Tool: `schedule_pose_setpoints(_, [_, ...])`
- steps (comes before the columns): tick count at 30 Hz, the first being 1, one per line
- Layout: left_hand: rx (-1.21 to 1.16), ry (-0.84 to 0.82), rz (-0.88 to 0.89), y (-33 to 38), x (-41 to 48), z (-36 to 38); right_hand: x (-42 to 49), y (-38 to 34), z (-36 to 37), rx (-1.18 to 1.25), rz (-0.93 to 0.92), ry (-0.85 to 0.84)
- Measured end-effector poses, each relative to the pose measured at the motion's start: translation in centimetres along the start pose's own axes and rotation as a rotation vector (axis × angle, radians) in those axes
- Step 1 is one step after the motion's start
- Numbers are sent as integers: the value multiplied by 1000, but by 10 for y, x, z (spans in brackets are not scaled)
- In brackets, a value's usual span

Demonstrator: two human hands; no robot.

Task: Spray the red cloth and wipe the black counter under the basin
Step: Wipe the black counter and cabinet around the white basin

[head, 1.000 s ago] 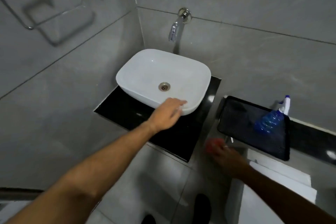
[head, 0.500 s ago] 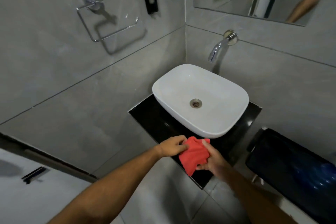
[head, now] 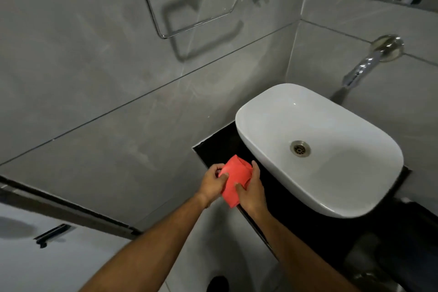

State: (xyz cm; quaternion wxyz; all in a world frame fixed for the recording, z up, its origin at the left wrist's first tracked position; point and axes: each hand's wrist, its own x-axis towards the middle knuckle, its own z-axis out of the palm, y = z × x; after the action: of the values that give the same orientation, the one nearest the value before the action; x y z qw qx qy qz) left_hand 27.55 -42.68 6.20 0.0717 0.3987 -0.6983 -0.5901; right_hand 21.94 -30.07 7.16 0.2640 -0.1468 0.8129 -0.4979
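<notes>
While both hands grip it, the folded red fabric cloth [head: 235,180] is held at the front-left corner of the glossy black stone counter [head: 213,149], just beside the left end of the basin. The left hand [head: 211,184] pinches the cloth's left edge, thumb on top and fingers curled beneath. The right hand [head: 251,191] clasps the cloth's right side, thumb pressed on the fabric and fingers wrapped around its far edge. Whether the cloth touches the counter surface cannot be told.

At 2 o'clock from the cloth, the white oval ceramic basin [head: 331,173] sits on the counter, with a round metal drain [head: 300,148] near its centre. At 1 o'clock, a chrome wall spout [head: 365,66] projects from the grey tiled wall [head: 94,78] above the basin's far rim. At 11 o'clock, a chrome rectangular towel ring [head: 189,7] hangs on that wall, well apart from the cloth.
</notes>
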Motion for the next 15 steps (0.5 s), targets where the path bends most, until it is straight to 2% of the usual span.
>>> schedule_pose_setpoints(3, [50, -27, 6, -7, 42, -12, 43, 4, 30, -236, -79, 57])
schedule_pose_setpoints(5, [171, -59, 44, -11, 60, -20, 59, 8, 45, -598, -111, 122])
schedule_pose_setpoints(7, [377, -52, 164, -18, 72, -30, 66, 14, 58, -891, -272, 194])
schedule_pose_setpoints(9, [519, 23, 279, -24, 77, -44, 70, 20, 74, -993, -458, 124])
schedule_pose_setpoints(10, [522, 66, 308, -26, 77, -50, 72, 23, 82, -1021, -482, 72])
schedule_pose_setpoints(13, [475, 166, 373, -35, 77, -75, 94, 21, 98, -1031, -395, -9])
schedule_pose_setpoints(15, [470, 200, 379, -43, 77, -94, 122, 9, 106, -993, -439, -67])
